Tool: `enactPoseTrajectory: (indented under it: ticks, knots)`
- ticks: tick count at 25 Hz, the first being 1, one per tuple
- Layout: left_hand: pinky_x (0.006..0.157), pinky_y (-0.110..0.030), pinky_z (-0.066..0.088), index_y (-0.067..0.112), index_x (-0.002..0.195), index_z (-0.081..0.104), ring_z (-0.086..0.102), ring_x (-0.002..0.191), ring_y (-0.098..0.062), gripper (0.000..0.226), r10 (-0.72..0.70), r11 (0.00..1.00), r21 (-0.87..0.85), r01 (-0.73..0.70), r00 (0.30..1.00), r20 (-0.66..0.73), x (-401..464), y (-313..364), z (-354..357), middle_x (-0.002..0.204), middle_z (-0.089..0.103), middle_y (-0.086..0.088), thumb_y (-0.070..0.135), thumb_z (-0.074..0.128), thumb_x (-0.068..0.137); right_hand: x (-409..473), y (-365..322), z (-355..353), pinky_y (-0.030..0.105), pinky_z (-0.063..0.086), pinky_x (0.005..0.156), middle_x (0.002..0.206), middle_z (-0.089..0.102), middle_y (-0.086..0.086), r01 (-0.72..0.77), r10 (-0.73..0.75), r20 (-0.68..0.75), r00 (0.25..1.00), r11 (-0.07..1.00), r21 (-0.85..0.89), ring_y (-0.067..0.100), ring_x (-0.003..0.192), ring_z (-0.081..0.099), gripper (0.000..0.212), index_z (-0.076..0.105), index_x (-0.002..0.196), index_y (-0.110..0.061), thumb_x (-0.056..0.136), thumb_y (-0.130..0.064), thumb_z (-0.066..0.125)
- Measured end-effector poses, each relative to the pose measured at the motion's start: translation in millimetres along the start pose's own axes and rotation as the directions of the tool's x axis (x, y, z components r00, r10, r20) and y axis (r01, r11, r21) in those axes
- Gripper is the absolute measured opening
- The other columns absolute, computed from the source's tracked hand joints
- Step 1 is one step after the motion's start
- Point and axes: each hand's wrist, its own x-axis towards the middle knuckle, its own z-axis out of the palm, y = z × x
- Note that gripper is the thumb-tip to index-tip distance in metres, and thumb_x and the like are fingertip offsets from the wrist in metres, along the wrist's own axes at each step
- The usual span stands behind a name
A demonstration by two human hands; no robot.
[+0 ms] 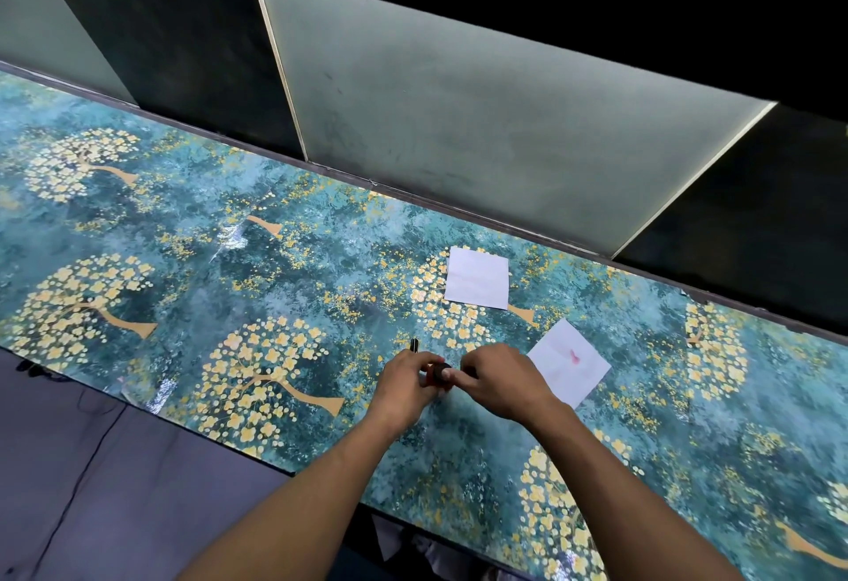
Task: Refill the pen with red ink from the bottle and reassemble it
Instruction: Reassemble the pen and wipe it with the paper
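Both hands meet near the middle of the long table (321, 259), whose glossy teal covering is printed with golden-yellow blossom trees. The left hand (406, 378) is curled around the small ink bottle (433, 379), of which only a sliver of red body shows between the fingers. The right hand (498, 381) comes in from 3 o'clock and pinches the round dark cap (443, 370) on top of that bottle with its fingertips, one finger stretched flat along the table at the cap's near side. Whether the cap is seated tight or loose cannot be told, as the fingers cover the joint.

A slim black pen part (414, 344) stands out just past the left hand's knuckles at 12 o'clock; only its short dark end with a pale band shows, and whether the hand touches it cannot be told.

2 white square paper sheets lie on the table. The stained paper (569, 362) sits just beside the right hand at 2 o'clock, touching its outline in this view, and carries a small red ink blot near its centre. The clean paper (477, 277) lies farther off at 12 o'clock, well apart from both hands, near the table's far edge
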Motion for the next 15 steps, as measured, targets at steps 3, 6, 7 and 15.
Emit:
enactPoseTrajectory:
  ticks: [3,6,7,15]
  knots:
    - [0.08,-0.028,0.054,0.022,0.119,0.071,0.067,0.081,-0.014,0.042,0.007,1.0,0.025,-0.007,1.0,0.005,0.3,0.7,-0.5,0.11,0.061,-0.004,0.019,0.08,0.079,-0.6,-2.2,1.3,0.039,0.054,0.075,0.105,0.069,-0.007,0.061,-0.06,-0.027,0.998,0.997,0.045,0.023,0.097,0.065,0.032,0.063,0.112,-0.033,0.088,-0.054,0.061]
    - [0.075,-0.023,0.05,0.023,0.12,0.07,0.065,0.078,-0.012,0.041,0.005,0.999,0.04,-0.006,1.0,0.022,0.4,2.1,-0.5,0.111,0.061,-0.003,0.018,0.078,0.081,1.1,-9.3,5.5,0.039,0.054,0.075,0.106,0.067,-0.006,0.076,-0.075,-0.021,0.997,0.997,0.028,0.024,0.099,0.065,0.028,0.061,0.111,-0.032,0.088,-0.047,0.063]
    - [0.074,-0.021,0.047,0.023,0.121,0.07,0.063,0.076,-0.01,0.042,-0.001,0.999,0.043,0.0,1.0,0.02,0.6,2.4,-0.6,0.111,0.06,-0.003,0.019,0.078,0.08,3.0,-9.9,5.1,0.037,0.053,0.071,0.102,0.069,-0.004,0.055,-0.055,-0.037,0.998,0.998,0.006,0.025,0.096,0.065,0.024,0.062,0.106,-0.029,0.089,-0.047,0.063]
    - [0.081,-0.031,0.055,0.025,0.119,0.069,0.069,0.086,-0.016,0.037,-0.007,0.998,0.069,0.005,1.0,0.026,0.8,1.3,-0.2,0.11,0.061,-0.002,0.022,0.076,0.083,3.9,-12.6,9.8,0.042,0.054,0.072,0.109,0.06,-0.004,0.132,-0.132,-0.011,0.991,0.991,-0.007,0.027,0.096,0.063,0.026,0.057,0.114,-0.032,0.09,-0.039,0.063]
